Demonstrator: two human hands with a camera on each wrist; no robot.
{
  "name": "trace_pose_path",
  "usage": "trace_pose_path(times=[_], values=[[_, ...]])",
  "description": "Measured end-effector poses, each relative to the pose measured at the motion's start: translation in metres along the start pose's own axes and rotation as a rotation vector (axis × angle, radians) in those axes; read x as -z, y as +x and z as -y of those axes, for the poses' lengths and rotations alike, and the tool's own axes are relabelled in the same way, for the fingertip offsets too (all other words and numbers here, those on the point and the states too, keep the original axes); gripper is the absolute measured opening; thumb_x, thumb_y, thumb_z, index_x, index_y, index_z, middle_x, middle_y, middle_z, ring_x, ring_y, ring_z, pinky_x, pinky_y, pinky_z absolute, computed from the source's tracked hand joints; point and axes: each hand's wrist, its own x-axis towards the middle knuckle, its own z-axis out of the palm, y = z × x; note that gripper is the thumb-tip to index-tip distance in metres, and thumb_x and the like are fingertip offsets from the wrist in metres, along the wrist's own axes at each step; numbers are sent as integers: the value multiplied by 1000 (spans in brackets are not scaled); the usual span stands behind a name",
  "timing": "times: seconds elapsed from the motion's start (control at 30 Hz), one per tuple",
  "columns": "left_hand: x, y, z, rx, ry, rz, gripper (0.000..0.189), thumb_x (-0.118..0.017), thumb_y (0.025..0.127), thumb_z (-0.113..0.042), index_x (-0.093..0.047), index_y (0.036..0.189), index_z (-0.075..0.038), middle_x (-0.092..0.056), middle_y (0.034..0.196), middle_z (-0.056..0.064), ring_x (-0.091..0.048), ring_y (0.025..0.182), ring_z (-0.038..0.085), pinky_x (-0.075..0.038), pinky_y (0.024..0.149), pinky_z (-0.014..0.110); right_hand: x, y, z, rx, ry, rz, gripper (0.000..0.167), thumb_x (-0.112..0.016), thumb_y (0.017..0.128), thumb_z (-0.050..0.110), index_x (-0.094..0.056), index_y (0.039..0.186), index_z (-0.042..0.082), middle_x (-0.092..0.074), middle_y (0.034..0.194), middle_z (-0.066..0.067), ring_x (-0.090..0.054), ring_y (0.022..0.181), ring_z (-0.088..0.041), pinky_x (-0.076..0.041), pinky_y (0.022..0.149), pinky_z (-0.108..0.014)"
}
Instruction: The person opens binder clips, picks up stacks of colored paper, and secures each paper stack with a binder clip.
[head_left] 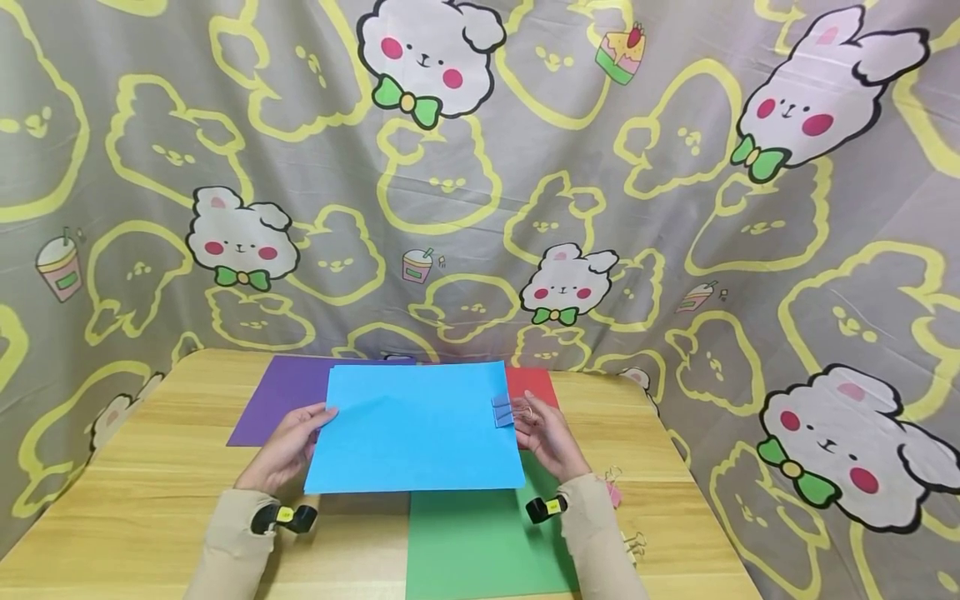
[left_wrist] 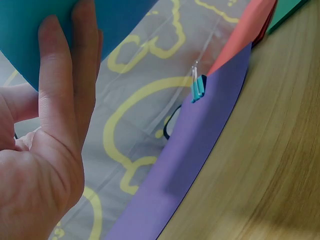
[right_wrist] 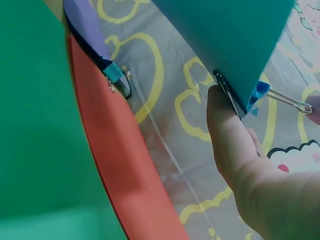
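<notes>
A blue sheet of paper (head_left: 412, 425), perhaps a small stack, is held up above the table. My left hand (head_left: 288, 450) pinches its left edge, thumb in front; in the left wrist view, long fingers (left_wrist: 57, 80) lie along the back. A blue binder clip (head_left: 502, 412) sits on the right edge. My right hand (head_left: 547, 433) holds the paper's edge at this clip. From the right wrist, one finger (right_wrist: 225, 120) presses behind the clip's dark back lever, while a wire lever (right_wrist: 287, 100) sticks out toward another fingertip at the frame's edge.
Purple paper (head_left: 277, 400) and red paper (head_left: 534, 383) lie at the back, a teal binder clip (left_wrist: 199, 89) near where they meet. Green paper (head_left: 480, 542) lies in front. Pink (head_left: 613, 492) and pale yellow (head_left: 633, 547) binder clips rest on the wooden table (head_left: 135, 500). A patterned curtain (head_left: 450, 250) hangs behind.
</notes>
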Motion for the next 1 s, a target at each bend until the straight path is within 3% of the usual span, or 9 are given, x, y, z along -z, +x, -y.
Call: trace_pose_path(times=[0.07,0.17,0.23,0.4,0.5,0.57,0.63,0.93,1.0], values=[[0,0,0,-9,3,-4,81,-51,110,-27,-2,161,10,-64,130,5,-31,45,-5,-31,42,10,1,-1,0,-4,27,12,47,-51,108,36,-54,131,-5,-55,110,-6,-57,93,-14,-56,73,-22],[1,0,0,-22,5,14,81,-49,110,-27,2,160,11,-20,168,27,-27,46,-5,-30,43,10,1,-1,1,0,35,29,38,-50,109,38,-59,119,3,-57,109,-5,-58,93,-14,-56,73,-21],[1,0,0,-28,2,24,81,-49,110,-26,4,160,12,1,171,29,-28,51,-7,-29,44,9,2,-1,1,1,24,36,36,-50,109,38,-62,115,5,-58,108,-4,-57,93,-14,-56,73,-19],[1,1,1,-23,9,18,81,-48,111,-25,4,160,12,5,170,30,-32,68,-11,-30,47,6,2,-3,2,-14,21,36,34,-52,108,34,-63,121,4,-59,109,-3,-56,96,-15,-56,73,-19],[1,2,1,-20,14,19,81,-48,110,-25,4,160,13,6,171,28,-54,117,1,-37,56,2,4,-4,3,-30,9,63,35,-51,109,31,-62,127,4,-60,110,-3,-56,95,-15,-56,75,-19],[1,2,1,-14,21,30,82,-48,111,-25,7,159,12,9,171,26,-18,157,21,-45,83,-1,6,-5,3,-44,-10,91,36,-50,109,31,-61,130,3,-60,109,-2,-58,91,-13,-57,73,-20],[2,1,1,-8,19,40,83,-48,111,-26,8,159,12,13,171,24,19,155,30,-33,111,8,8,-5,4,-60,-37,121,41,-48,110,31,-57,136,1,-60,107,-1,-59,86,-12,-57,73,-22],[2,0,-2,12,35,33,84,-48,111,-27,8,159,12,14,171,23,20,157,33,-17,123,23,8,-3,4,-101,-98,111,68,-47,109,45,-43,147,-11,-66,102,-3,-69,81,-13,-62,76,-26],[2,0,-3,14,47,27,84,-48,111,-29,7,160,11,12,172,22,18,157,32,-28,120,16,8,-2,4,-90,-95,89,63,-47,110,42,-47,144,-11,-66,99,-2,-67,78,-12,-62,74,-24]])
